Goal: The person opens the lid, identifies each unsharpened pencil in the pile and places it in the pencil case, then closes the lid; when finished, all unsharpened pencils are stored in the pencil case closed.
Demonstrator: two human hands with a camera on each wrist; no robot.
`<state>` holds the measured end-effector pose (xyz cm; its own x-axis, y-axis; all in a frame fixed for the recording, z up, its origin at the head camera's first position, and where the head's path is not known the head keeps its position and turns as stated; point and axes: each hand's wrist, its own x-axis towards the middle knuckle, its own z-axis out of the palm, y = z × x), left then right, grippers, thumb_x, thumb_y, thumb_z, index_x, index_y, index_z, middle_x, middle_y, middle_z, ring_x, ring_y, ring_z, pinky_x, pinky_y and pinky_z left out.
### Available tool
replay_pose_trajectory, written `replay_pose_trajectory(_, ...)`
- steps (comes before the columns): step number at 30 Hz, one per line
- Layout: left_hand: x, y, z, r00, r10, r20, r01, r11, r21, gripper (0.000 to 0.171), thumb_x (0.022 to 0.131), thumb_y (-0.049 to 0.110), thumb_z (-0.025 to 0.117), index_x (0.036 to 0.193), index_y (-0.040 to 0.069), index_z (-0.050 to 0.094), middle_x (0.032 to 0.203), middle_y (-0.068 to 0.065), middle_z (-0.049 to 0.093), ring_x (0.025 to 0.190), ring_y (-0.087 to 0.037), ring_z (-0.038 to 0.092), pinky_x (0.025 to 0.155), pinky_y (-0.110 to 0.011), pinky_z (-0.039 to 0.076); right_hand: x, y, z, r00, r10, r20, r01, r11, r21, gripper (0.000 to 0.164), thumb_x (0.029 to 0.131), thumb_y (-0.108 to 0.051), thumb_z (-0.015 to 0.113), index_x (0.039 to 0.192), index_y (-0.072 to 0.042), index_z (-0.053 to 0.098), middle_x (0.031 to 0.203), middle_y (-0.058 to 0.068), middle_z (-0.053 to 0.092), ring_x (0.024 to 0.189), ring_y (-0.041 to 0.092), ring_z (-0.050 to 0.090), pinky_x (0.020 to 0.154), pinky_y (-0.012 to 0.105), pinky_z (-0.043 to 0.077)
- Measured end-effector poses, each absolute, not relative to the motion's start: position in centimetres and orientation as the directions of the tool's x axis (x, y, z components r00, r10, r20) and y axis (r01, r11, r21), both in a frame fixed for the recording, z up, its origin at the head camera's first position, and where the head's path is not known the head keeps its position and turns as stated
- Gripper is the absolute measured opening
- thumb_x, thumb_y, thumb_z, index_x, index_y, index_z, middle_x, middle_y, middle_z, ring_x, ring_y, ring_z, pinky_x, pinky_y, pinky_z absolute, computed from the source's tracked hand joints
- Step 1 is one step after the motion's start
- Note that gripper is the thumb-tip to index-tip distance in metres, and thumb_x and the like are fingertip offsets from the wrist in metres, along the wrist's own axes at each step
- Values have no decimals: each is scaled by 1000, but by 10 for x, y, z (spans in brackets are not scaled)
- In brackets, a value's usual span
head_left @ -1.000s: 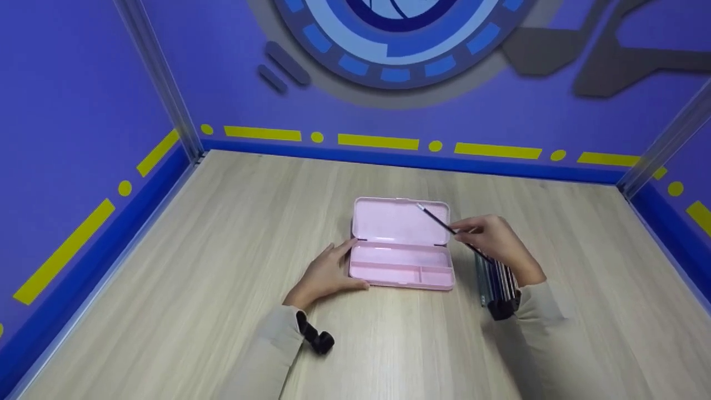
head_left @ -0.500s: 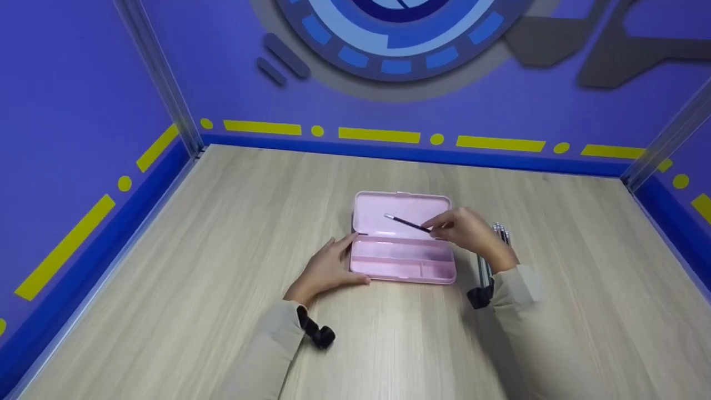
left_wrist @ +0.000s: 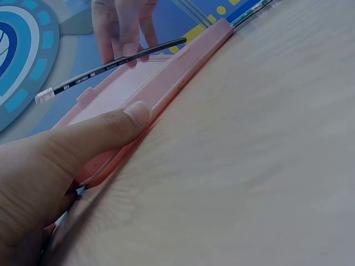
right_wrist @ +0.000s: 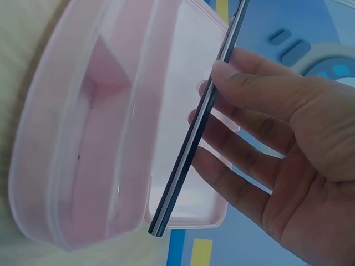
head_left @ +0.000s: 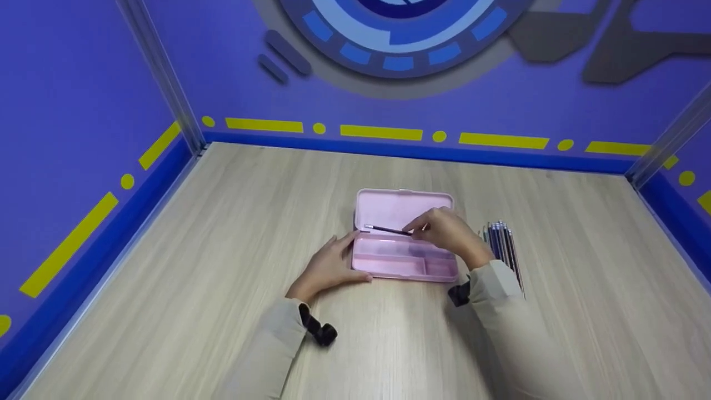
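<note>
A pink pencil case (head_left: 389, 266) lies with its lid folded back on the table, its tray split into compartments. My left hand (head_left: 328, 269) holds the case by its left end. In the left wrist view the thumb (left_wrist: 111, 130) presses on the front wall; the other fingers are mostly hidden. Over the case, my right hand (head_left: 444, 230) pinches a dark striped pencil (head_left: 386, 229) between thumb and fingers. This pencil (right_wrist: 186, 144) is held above the tray, apart from it, its white-tipped end pointing left in the head view.
Right of the case lies a bundle of several pencils (head_left: 502, 244), partly covered by the right forearm. The wooden table (head_left: 266, 211) ends at blue printed walls (head_left: 311, 94) at the back and sides. A black wrist camera (head_left: 322, 331) sits on the left cuff.
My right hand has carried the pencil left and over the case, turning it nearly level with the hinge line. More of the pencil bundle now shows. The left hand stays on the case.
</note>
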<state>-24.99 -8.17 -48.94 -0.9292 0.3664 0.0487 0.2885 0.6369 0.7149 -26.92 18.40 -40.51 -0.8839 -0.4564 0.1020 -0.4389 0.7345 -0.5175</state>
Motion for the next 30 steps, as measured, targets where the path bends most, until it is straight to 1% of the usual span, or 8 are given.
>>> replay_pose_trajectory(5, -250, -82, -491, -928, 370, 51, 294, 641, 709, 103, 61, 53, 85, 148, 28, 38, 150, -9, 42, 139, -49, 27, 112, -61, 29, -269, 180, -409, -885, -459, 81, -433, 745, -507, 24, 80, 4, 69, 99, -9, 77, 96, 8, 75, 94, 23, 71, 85, 41, 58)
replay_pose_trajectory(13, -248, -81, -490, -928, 370, 33, 282, 644, 711, 102, 62, 53, 85, 148, 26, 38, 151, -7, 41, 141, -48, 25, 114, -60, 27, -266, 181, -412, -905, -425, 37, -382, 770, -511, 23, 83, 1, 69, 104, -5, 75, 91, 9, 75, 83, 20, 69, 80, 39, 60)
replay_pose_trajectory(19, -250, -82, -490, -928, 370, 33, 285, 653, 701, 103, 62, 54, 85, 149, 27, 37, 152, -8, 40, 141, -48, 25, 113, -62, 28, -262, 185, -408, -910, -414, 9, -358, 777, -518, 24, 83, -2, 70, 107, -5, 74, 92, 9, 74, 83, 20, 68, 79, 39, 60)
replay_pose_trajectory(26, -250, -82, -489, -926, 375, 35, 293, 660, 692, 103, 62, 54, 84, 149, 25, 36, 152, -8, 39, 141, -48, 25, 114, -61, 28, -259, 196, -403, -904, -428, -1, -362, 767, -530, 25, 85, -2, 69, 110, 0, 71, 93, 13, 73, 83, 22, 68, 77, 39, 59)
replay_pose_trajectory(30, -250, -82, -489, -926, 376, 34, 294, 661, 691, 103, 62, 54, 84, 149, 25, 36, 153, -6, 39, 141, -48, 25, 114, -60, 27, -256, 206, -402, -913, -407, 11, -350, 770, -534, 25, 86, -2, 67, 111, 1, 70, 94, 14, 73, 84, 23, 68, 75, 39, 59)
